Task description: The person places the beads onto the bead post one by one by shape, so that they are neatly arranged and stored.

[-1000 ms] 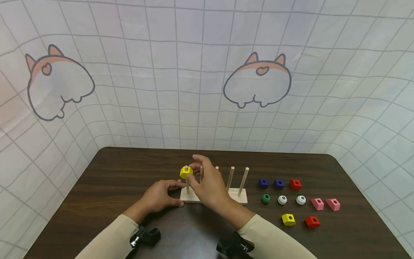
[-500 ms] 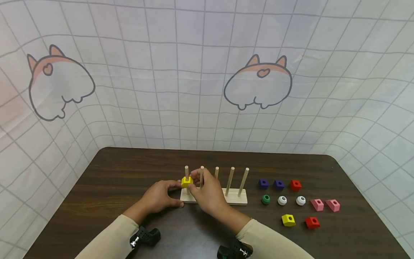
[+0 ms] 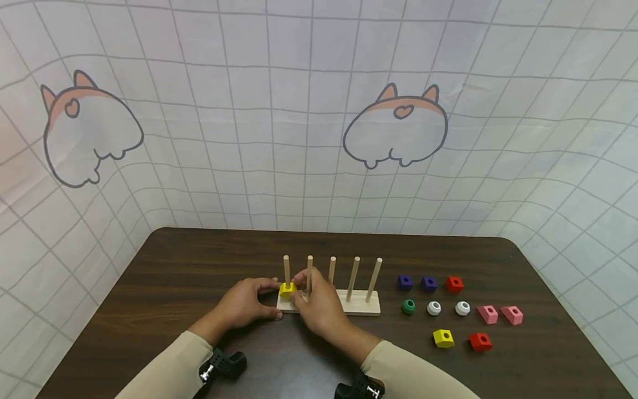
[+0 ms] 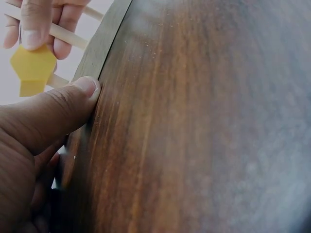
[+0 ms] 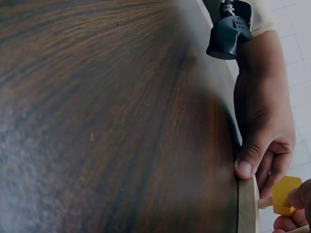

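A pale wooden peg board (image 3: 356,305) with several upright pegs stands near the middle of the table. Its left end is held by my left hand (image 3: 244,303), the thumb (image 4: 80,94) against the front edge. My right hand (image 3: 321,305) reaches in front of the second peg and pinches a yellow, many-sided block (image 3: 286,290) between thumb and fingers. The block is threaded on the leftmost peg, low down in the head view. In the left wrist view some bare peg shows between the yellow block (image 4: 33,65) and the base. The other pegs bear nothing visible.
To the right on the dark table (image 3: 199,260) lie two blue blocks (image 3: 405,282), two red blocks (image 3: 454,285), a green bead (image 3: 408,306), two white beads (image 3: 433,308), two pink blocks (image 3: 488,314) and a yellow block (image 3: 443,338). A patterned curtain (image 3: 299,138) surrounds the table.
My right hand has lowered the yellow block from the top of the leftmost peg to near its foot. My left hand has stayed at the board's end.
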The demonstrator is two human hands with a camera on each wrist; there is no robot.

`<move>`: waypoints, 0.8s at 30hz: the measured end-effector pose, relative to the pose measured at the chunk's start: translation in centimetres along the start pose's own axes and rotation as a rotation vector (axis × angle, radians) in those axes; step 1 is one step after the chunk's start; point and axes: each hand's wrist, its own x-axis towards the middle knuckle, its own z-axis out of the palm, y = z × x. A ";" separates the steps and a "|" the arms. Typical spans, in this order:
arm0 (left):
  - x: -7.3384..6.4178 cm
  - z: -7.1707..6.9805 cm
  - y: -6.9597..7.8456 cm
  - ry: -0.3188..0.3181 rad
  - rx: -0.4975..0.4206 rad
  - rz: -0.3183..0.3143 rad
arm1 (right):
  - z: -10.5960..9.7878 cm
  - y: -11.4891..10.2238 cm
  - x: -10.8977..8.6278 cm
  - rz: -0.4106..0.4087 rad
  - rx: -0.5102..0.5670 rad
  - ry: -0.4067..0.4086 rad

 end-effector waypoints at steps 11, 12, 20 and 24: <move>-0.1 0.1 -0.2 -0.003 -0.012 0.008 | 0.2 0.2 -0.2 -0.030 -0.004 0.017; -0.1 0.1 -0.2 -0.004 -0.014 0.014 | 0.2 0.2 -0.2 -0.032 0.001 0.019; -0.1 0.0 -0.2 -0.014 -0.027 0.035 | -0.4 -0.1 -0.4 -0.048 0.022 -0.007; 0.0 0.0 -0.2 -0.016 -0.032 0.026 | -1.2 -0.2 -0.7 -0.078 -0.022 -0.071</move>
